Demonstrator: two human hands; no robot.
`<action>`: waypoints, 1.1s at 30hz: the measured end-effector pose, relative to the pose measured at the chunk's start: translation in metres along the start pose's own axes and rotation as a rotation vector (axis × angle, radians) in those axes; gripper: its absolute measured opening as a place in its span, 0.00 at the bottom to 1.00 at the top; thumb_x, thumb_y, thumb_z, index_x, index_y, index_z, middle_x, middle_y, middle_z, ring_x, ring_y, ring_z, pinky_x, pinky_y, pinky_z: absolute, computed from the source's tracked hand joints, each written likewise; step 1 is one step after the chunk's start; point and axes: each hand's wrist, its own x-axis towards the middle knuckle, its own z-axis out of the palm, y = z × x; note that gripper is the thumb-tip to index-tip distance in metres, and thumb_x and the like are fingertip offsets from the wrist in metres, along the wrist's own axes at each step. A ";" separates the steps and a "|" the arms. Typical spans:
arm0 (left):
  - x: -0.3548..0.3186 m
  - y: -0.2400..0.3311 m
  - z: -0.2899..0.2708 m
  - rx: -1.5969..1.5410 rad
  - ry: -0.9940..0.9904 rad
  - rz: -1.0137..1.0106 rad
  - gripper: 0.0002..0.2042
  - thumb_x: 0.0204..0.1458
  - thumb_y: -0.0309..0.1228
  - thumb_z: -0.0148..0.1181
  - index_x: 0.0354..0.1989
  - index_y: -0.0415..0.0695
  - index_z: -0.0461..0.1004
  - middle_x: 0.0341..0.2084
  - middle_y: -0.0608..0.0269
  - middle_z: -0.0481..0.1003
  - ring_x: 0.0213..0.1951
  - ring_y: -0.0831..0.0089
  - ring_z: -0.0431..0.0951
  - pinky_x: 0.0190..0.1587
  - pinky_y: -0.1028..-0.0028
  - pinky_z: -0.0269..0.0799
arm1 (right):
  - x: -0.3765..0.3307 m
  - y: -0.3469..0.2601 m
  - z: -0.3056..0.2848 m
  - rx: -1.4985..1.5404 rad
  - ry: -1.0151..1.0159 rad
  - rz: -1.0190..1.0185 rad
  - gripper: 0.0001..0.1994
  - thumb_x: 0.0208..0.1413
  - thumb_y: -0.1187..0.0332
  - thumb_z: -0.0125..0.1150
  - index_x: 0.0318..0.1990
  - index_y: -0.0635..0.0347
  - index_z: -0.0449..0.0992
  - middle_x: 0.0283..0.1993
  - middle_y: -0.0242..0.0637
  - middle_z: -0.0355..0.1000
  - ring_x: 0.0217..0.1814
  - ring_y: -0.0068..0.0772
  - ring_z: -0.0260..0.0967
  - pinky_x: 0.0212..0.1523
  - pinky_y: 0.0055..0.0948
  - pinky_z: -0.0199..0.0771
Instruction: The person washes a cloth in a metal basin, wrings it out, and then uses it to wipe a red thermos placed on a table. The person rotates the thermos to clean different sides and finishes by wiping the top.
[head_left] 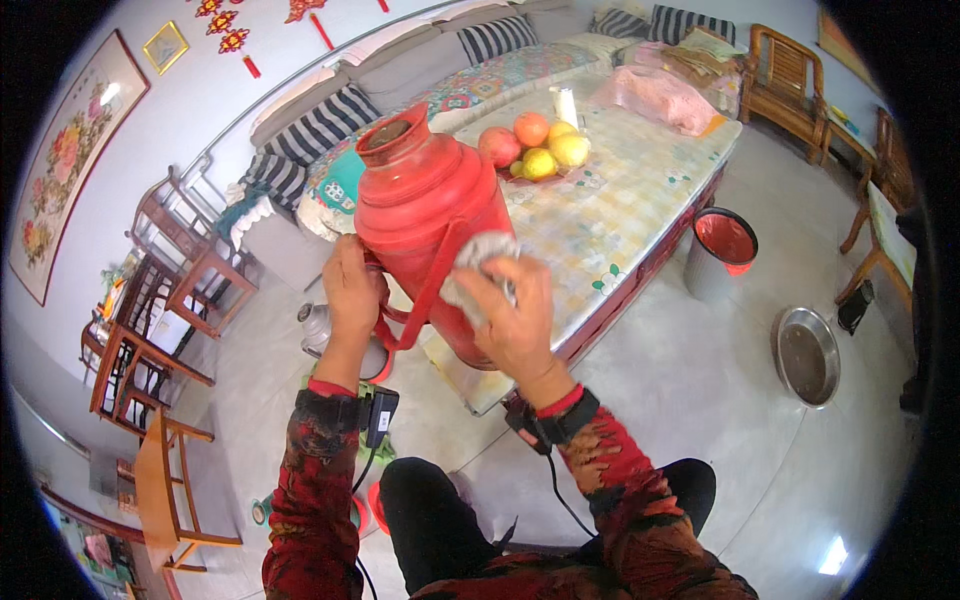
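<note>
A large red thermos flask (428, 195) is held up in front of me, tilted, with its uncapped mouth toward the upper left. My left hand (352, 292) is closed at its left side, by the side handle, whose exact grip is partly hidden. The red carrying handle (430, 295) hangs across the flask's front. In my right hand (522, 315) is a crumpled greyish cloth (487, 250), bunched under the fingers and pressed against the flask's right side. Both wrists wear dark straps with cables.
Beyond the flask stands a long table (620, 225) with a checked cover, bearing fruit (540, 163) and a pink cloth (660, 98). A lined bin (708, 272) and metal basin (806, 357) sit on the floor to the right. Another flask (316, 326) stands left, near wooden chairs (190, 250).
</note>
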 end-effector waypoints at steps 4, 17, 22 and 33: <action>0.002 -0.002 -0.003 -0.129 -0.059 -0.115 0.04 0.51 0.23 0.42 0.28 0.37 0.62 0.19 0.57 0.61 0.21 0.65 0.64 0.26 0.66 0.63 | -0.019 0.001 0.003 -0.053 -0.012 0.045 0.23 0.30 0.81 0.63 0.41 0.51 0.76 0.38 0.37 0.62 0.41 0.43 0.61 0.40 0.36 0.64; 0.000 0.025 -0.008 -0.383 -0.134 -0.299 0.20 0.62 0.45 0.37 0.26 0.43 0.64 0.11 0.68 0.59 0.11 0.78 0.58 0.15 0.75 0.55 | 0.002 -0.002 0.008 -0.083 0.076 0.176 0.19 0.37 0.75 0.67 0.42 0.56 0.72 0.41 0.41 0.62 0.42 0.47 0.63 0.40 0.38 0.67; -0.001 0.023 -0.009 -0.457 -0.155 -0.303 0.15 0.61 0.39 0.37 0.28 0.42 0.62 0.14 0.70 0.59 0.11 0.82 0.57 0.14 0.78 0.54 | -0.092 -0.020 -0.004 -0.233 -0.360 0.207 0.19 0.37 0.73 0.69 0.41 0.56 0.71 0.40 0.41 0.62 0.42 0.47 0.65 0.37 0.38 0.69; 0.000 0.020 -0.010 -0.501 -0.152 -0.353 0.16 0.61 0.42 0.38 0.27 0.43 0.62 0.14 0.69 0.60 0.12 0.80 0.59 0.15 0.77 0.56 | -0.004 -0.005 0.005 -0.105 -0.050 0.194 0.20 0.37 0.72 0.70 0.42 0.54 0.73 0.41 0.41 0.62 0.41 0.46 0.66 0.36 0.38 0.70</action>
